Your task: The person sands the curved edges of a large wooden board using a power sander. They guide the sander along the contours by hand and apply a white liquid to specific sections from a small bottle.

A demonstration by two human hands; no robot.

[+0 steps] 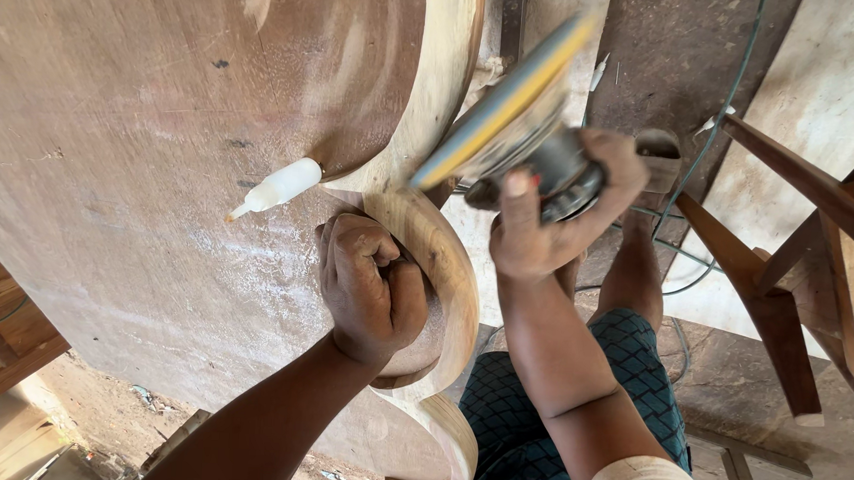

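Wood, pale and curved, forms the chair part (445,270) lying along the right edge of the workbench (114,159), and the left hand (372,290) is closed tight around it. Just beyond, the right hand (553,212) is clamped on a sander (523,129) whose tilted disc meets the wood's rim. Farther in on the bench lies a small white glue bottle (278,187).
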